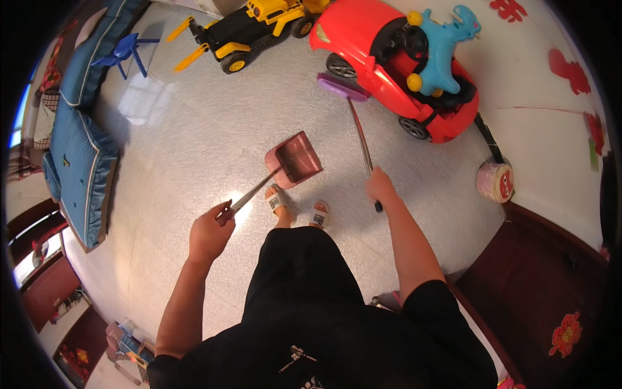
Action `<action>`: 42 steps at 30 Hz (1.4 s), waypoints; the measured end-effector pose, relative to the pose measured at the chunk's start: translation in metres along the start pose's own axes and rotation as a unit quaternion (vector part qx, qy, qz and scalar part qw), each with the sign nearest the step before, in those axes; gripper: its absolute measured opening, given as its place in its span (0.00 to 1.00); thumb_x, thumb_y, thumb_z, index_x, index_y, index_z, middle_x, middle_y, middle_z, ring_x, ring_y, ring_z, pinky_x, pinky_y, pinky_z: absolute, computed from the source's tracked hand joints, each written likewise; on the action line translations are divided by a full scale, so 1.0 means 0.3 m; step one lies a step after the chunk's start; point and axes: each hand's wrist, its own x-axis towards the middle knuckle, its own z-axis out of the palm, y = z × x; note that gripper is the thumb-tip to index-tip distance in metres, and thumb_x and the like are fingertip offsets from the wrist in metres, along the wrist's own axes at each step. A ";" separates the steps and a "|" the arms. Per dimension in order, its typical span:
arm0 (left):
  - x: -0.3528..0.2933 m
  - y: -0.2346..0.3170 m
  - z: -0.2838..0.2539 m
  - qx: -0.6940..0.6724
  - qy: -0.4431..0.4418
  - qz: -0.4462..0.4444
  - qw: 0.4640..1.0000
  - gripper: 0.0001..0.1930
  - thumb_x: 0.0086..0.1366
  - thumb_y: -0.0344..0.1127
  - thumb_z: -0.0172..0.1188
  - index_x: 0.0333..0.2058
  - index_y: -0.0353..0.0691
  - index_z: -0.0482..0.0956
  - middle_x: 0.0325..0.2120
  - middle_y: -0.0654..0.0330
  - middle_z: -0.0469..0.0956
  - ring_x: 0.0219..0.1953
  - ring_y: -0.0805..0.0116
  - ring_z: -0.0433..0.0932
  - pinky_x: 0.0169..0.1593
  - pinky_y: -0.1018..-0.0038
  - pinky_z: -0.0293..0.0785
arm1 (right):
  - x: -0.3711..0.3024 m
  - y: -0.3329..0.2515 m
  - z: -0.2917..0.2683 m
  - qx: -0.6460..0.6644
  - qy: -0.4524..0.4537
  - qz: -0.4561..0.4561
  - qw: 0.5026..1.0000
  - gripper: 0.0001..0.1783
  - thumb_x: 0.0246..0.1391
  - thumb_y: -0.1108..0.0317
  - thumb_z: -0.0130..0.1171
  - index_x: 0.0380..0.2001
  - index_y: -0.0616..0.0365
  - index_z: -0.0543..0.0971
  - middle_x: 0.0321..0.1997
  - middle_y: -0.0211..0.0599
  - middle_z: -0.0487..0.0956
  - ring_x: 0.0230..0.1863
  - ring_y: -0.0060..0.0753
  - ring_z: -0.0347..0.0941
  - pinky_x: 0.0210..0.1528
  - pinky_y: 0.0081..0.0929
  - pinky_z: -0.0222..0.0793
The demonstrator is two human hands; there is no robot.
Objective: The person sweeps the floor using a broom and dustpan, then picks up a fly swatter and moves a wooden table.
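Note:
My left hand [212, 228] is closed round the long handle of a pink dustpan [295, 160], whose pan rests on the floor just ahead of my feet. A dark row of teeth shows inside the pan. In my right hand [381, 188] is the stick of a broom [361, 133], gripped near its upper end. The broom's purple head [342, 87] lies on the floor beside the front wheel of a red toy car [389, 58]. Whether its bristles reach beneath the car is hidden.
A blue toy animal [440, 55] sits on the red car. Further left stand a yellow and black toy loader [253, 29] and a small blue chair [126, 50]. A blue-covered sofa [81, 168] lines the left; a round tub [495, 181] and dark red furniture [525, 279] are at right.

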 end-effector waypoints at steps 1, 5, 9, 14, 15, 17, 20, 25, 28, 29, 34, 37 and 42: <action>-0.017 -0.020 -0.009 -0.001 0.005 -0.004 1.000 0.21 0.54 0.36 0.55 0.47 0.36 0.75 0.35 0.51 0.80 0.38 0.60 0.80 0.43 0.71 0.73 | 0.070 -0.064 -0.001 -0.003 -0.003 0.027 1.000 0.20 0.45 0.66 0.54 0.38 0.72 0.68 0.36 0.64 0.76 0.42 0.58 0.74 0.44 0.42 0.70; -0.092 -0.080 -0.059 -0.046 -0.002 -0.002 0.999 0.20 0.57 0.34 0.55 0.48 0.34 0.74 0.37 0.53 0.80 0.41 0.65 0.80 0.45 0.74 0.73 | 0.298 -0.257 0.062 0.094 -0.026 0.010 0.995 0.19 0.46 0.69 0.51 0.39 0.74 0.68 0.27 0.60 0.77 0.35 0.51 0.78 0.34 0.37 0.73; -0.142 -0.170 -0.135 -0.127 0.006 -0.054 0.990 0.19 0.59 0.29 0.54 0.49 0.29 0.72 0.38 0.55 0.80 0.42 0.72 0.78 0.48 0.78 0.71 | 0.263 -0.435 0.136 0.051 -0.042 0.041 0.997 0.18 0.47 0.70 0.51 0.40 0.72 0.69 0.33 0.61 0.77 0.40 0.51 0.77 0.40 0.39 0.73; -0.130 -0.274 -0.200 -0.172 0.027 -0.064 0.983 0.19 0.58 0.29 0.55 0.48 0.27 0.72 0.39 0.54 0.79 0.43 0.72 0.77 0.49 0.78 0.69 | 0.062 -0.303 0.182 -0.043 0.029 0.034 0.998 0.15 0.54 0.64 0.47 0.41 0.61 0.73 0.41 0.56 0.77 0.45 0.53 0.74 0.46 0.43 0.71; -0.114 -0.274 -0.211 -0.152 0.018 -0.061 0.986 0.19 0.58 0.29 0.55 0.48 0.27 0.72 0.39 0.54 0.80 0.43 0.72 0.77 0.48 0.78 0.70 | 0.029 -0.258 0.164 -0.069 0.003 0.048 0.996 0.15 0.54 0.63 0.48 0.41 0.61 0.73 0.41 0.56 0.77 0.45 0.53 0.74 0.45 0.44 0.71; -0.076 -0.269 -0.230 -0.156 0.020 -0.053 0.986 0.19 0.58 0.30 0.55 0.48 0.28 0.72 0.38 0.54 0.80 0.42 0.72 0.77 0.47 0.78 0.70 | -0.020 -0.154 0.127 -0.117 -0.031 0.059 0.991 0.15 0.53 0.63 0.48 0.40 0.62 0.73 0.41 0.55 0.77 0.44 0.53 0.74 0.44 0.45 0.71; -0.017 -0.227 -0.280 -0.100 -0.003 -0.028 0.995 0.20 0.57 0.32 0.55 0.49 0.31 0.73 0.37 0.54 0.80 0.40 0.70 0.78 0.45 0.77 0.71 | -0.120 -0.029 0.021 -0.185 -0.072 -0.032 0.980 0.17 0.50 0.65 0.49 0.43 0.62 0.70 0.41 0.58 0.76 0.44 0.55 0.74 0.43 0.45 0.70; 0.107 -0.206 -0.325 0.021 0.017 0.037 0.999 0.21 0.55 0.35 0.54 0.48 0.36 0.75 0.34 0.50 0.80 0.36 0.59 0.79 0.41 0.72 0.73 | -0.228 0.087 -0.003 -0.094 -0.031 0.038 0.994 0.19 0.49 0.68 0.48 0.45 0.65 0.66 0.41 0.62 0.75 0.41 0.58 0.74 0.41 0.45 0.70; 0.174 -0.193 -0.360 0.080 0.007 0.024 0.996 0.21 0.54 0.38 0.54 0.46 0.36 0.76 0.31 0.47 0.78 0.34 0.54 0.78 0.38 0.69 0.73 | -0.152 0.055 0.028 -0.019 -0.022 0.101 0.994 0.21 0.48 0.68 0.48 0.46 0.66 0.65 0.40 0.63 0.74 0.39 0.58 0.75 0.39 0.44 0.71; 0.198 -0.217 -0.372 0.096 0.009 0.026 0.995 0.21 0.54 0.38 0.54 0.46 0.36 0.76 0.30 0.46 0.78 0.33 0.53 0.78 0.38 0.69 0.72 | -0.095 0.031 0.046 0.033 -0.022 0.127 0.991 0.22 0.47 0.68 0.50 0.47 0.67 0.65 0.40 0.63 0.74 0.38 0.57 0.75 0.37 0.44 0.71; 0.334 -0.218 -0.386 0.007 -0.001 0.079 0.997 0.20 0.53 0.37 0.55 0.44 0.33 0.76 0.28 0.49 0.79 0.31 0.59 0.78 0.38 0.72 0.72 | 0.163 0.103 0.399 -0.218 -0.176 -0.059 0.958 0.18 0.44 0.74 0.53 0.41 0.69 0.69 0.30 0.60 0.77 0.26 0.51 0.77 0.27 0.40 0.71; 0.279 -0.263 -0.384 0.025 0.024 0.037 0.999 0.20 0.53 0.37 0.56 0.43 0.33 0.76 0.27 0.50 0.79 0.30 0.59 0.78 0.37 0.72 0.72 | -0.152 -0.293 0.420 0.019 -0.102 0.042 0.994 0.17 0.43 0.75 0.52 0.40 0.70 0.70 0.27 0.61 0.77 0.26 0.50 0.78 0.24 0.38 0.71; 0.303 -0.222 -0.363 0.048 0.022 0.054 0.997 0.20 0.52 0.38 0.55 0.43 0.36 0.77 0.28 0.50 0.79 0.30 0.58 0.79 0.36 0.70 0.72 | -0.421 -0.270 0.272 0.273 -0.259 0.093 0.922 0.14 0.43 0.74 0.51 0.36 0.67 0.65 0.15 0.42 0.69 0.11 0.31 0.67 0.12 0.31 0.62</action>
